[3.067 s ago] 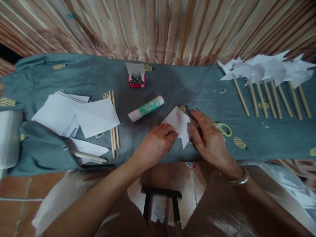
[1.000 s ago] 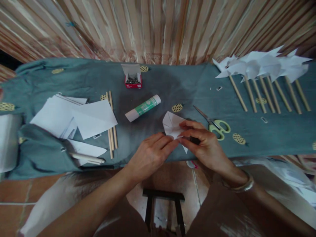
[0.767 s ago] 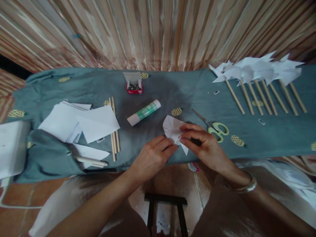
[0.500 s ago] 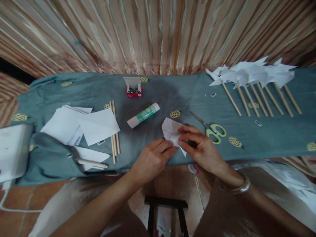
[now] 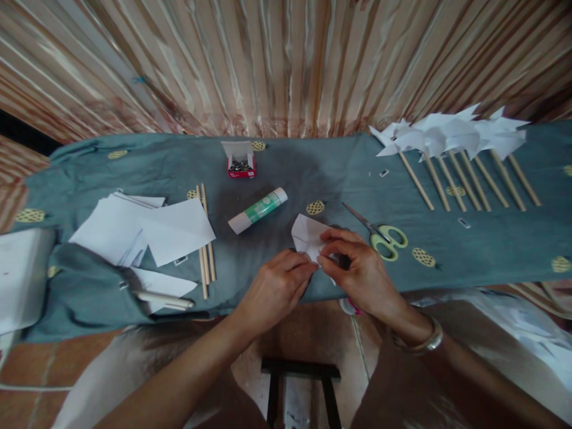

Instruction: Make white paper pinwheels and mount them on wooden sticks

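A folded white paper piece [image 5: 306,235] lies on the teal cloth-covered table [image 5: 313,173] near its front edge. My left hand [image 5: 277,286] pinches the near edge of that paper with closed fingers. My right hand [image 5: 361,271], with a bracelet on the wrist, pinches the paper from the right, fingertips meeting those of the left. Green-handled scissors [image 5: 382,235] lie just to the right of my right hand. A glue stick [image 5: 258,210] with a green label lies to the upper left of the paper.
A red box of pins [image 5: 240,161] stands open at the back. A stack of white sheets [image 5: 143,229] and wooden sticks [image 5: 204,238] lie on the left. Several finished paper pinwheels on sticks [image 5: 456,149] lie at the right. A striped curtain hangs behind.
My right hand left the scissors on the table and came to the paper. Both hands now pinch the paper, folded more tightly than before. The view has shifted slightly.
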`<state>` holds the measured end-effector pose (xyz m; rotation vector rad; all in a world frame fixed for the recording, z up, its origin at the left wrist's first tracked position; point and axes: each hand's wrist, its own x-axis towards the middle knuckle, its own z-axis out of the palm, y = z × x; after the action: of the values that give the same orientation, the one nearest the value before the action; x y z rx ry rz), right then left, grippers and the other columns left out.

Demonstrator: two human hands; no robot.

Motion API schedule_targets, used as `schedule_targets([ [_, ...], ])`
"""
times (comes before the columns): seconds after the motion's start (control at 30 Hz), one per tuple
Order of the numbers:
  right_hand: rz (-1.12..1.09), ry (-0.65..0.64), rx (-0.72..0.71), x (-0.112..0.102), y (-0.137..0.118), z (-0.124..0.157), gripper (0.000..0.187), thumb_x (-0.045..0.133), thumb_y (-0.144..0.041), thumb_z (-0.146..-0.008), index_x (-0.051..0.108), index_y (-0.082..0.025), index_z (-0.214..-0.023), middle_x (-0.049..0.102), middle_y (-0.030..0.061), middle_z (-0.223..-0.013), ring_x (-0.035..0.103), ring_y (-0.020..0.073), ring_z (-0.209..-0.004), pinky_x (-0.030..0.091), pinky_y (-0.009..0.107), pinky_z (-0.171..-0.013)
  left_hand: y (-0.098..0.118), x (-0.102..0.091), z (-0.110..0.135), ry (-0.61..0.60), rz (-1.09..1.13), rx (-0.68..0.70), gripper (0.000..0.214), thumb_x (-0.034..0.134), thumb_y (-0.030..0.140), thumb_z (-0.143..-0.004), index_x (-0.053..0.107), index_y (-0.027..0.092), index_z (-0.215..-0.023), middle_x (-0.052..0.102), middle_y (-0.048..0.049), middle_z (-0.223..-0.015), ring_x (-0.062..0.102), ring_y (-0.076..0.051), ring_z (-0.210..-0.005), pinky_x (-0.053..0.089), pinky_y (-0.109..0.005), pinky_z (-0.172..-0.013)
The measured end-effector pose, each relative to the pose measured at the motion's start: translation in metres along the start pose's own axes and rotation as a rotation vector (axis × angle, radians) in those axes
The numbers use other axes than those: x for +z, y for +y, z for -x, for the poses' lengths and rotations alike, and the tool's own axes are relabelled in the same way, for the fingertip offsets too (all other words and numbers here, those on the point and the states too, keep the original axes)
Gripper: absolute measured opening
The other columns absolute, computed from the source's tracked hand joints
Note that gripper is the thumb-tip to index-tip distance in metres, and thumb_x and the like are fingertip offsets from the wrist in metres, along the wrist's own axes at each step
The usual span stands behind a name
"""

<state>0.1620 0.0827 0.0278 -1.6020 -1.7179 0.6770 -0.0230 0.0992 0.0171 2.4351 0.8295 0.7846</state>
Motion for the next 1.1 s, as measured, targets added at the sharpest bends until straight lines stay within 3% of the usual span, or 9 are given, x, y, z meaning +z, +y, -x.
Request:
schedule_targets([
  [0.53, 0.009, -0.015, 0.008, -0.0001, 0.0018, 0.0008, 0.007, 0.063, -0.018, -0.08, 0.067, -0.021, -0.075, 0.068, 0.0098, -0.11, 0.062, 0.026, -0.107, 0.048, 0.045, -0.095, 0.0005, 0.0002, -0.0009, 0.02, -0.005, -0.033, 0.017, 0.057, 0.012, -0.09, 0.068, 0.011, -0.102, 0.071, -0.0076, -0.093, 0.066, -0.019, -0.086, 0.059, -0.032, -0.077],
  [1.1, -0.001, 0.001, -0.011, 0.0024, 0.0023, 0.0017, 0.009, 0.062, -0.019, -0.083, 0.067, -0.022, -0.076, 0.068, 0.0085, -0.111, 0.061, 0.0256, -0.107, 0.047, 0.046, -0.095, 0.0009, -0.0007, -0.0009, 0.004, -0.02, -0.028, 0.021, 0.049, 0.014, -0.094, 0.068, 0.013, -0.103, 0.069, -0.0076, -0.091, 0.066, -0.017, -0.085, 0.059, -0.03, -0.075],
])
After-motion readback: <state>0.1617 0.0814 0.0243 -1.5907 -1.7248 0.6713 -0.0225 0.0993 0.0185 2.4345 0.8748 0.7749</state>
